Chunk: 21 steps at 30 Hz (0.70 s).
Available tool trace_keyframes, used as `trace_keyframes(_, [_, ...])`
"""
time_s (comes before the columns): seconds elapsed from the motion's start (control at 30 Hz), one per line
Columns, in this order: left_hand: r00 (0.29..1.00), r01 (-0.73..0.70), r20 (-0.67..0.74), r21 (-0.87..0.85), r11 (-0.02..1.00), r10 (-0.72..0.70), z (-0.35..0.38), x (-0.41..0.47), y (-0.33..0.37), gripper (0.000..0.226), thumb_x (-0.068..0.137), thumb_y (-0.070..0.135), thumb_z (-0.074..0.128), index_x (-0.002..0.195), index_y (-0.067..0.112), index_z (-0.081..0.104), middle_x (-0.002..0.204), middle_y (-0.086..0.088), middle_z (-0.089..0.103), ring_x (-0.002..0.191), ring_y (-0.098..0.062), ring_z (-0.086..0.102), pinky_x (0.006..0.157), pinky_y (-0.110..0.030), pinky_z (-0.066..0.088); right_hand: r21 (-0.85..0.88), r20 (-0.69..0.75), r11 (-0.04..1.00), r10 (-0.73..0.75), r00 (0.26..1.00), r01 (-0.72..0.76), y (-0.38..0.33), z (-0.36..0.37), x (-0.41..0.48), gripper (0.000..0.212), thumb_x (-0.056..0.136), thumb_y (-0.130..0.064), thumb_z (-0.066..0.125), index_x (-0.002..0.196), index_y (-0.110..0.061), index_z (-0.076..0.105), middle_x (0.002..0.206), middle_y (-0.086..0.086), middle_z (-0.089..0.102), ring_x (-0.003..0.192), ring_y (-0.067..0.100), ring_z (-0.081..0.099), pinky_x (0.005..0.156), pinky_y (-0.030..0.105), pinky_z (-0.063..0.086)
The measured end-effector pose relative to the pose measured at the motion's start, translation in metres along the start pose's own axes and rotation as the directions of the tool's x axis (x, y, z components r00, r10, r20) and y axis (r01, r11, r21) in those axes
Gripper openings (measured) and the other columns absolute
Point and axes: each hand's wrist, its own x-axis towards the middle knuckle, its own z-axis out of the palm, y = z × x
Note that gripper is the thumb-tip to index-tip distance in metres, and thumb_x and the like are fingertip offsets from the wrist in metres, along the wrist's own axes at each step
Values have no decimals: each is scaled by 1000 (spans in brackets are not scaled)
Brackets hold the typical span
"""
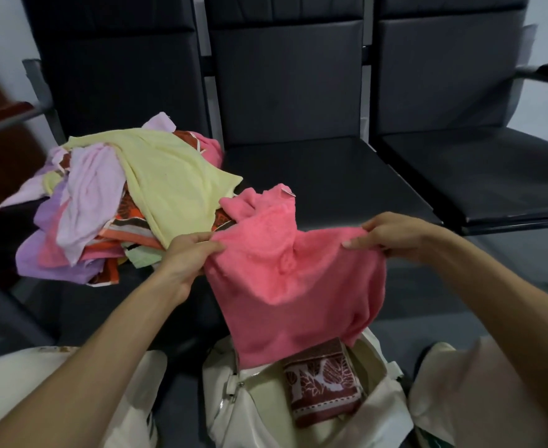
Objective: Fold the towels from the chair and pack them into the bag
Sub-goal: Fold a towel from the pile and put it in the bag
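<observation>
Head view: left hand (191, 250) and right hand (392, 236) pinch pink towel (295, 286) above bag (298, 415).

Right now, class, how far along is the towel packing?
Done: one folded patterned towel lies in the open bag. In hand: the left hand and right hand hold a pink towel by its top edge, unfolded. Left: a heap of towels on the chair.
</observation>
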Motion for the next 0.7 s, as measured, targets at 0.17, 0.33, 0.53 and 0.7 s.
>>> trace_keyframes(0.17, [991,60,116,73,996,-68,-2,-3,-5,17,90,4,60,104,5,70,93,-11,68,79,-20,60,63,-28,47,291,-29,951,-101,994,105,-4,11,0,62,67,-50,75,103,0,69,98,10,73,91,22,67,88,35,53])
trace_keyframes(0.33, [991,6,133,63,998,-15,-8,1,5,17,95,16,57,102,5,68,96,-12,67,85,-22,60,69,-32,48,435,-398,885,25,917,165,-9,12,7,20,75,-24,78,81,-7,68,80,6,61,74,18,56,67,34,47])
trace_keyframes(0.53, [991,-126,-62,-52,991,123,-29,11,34,13,99,19,51,98,14,62,106,-10,64,93,-22,60,70,-33,49,511,-502,830,75,862,225,-12,-3,8,9,74,-17,78,82,-14,75,88,3,69,77,17,58,63,31,46])
trace_keyframes(0.7, [975,-189,-140,-111,976,173,-38,4,40,12,98,14,52,101,10,63,105,-10,65,92,-21,63,67,-29,50,560,-576,742,29,817,369,-8,-15,5,12,75,-12,78,85,-19,74,88,0,69,80,16,58,64,29,45])
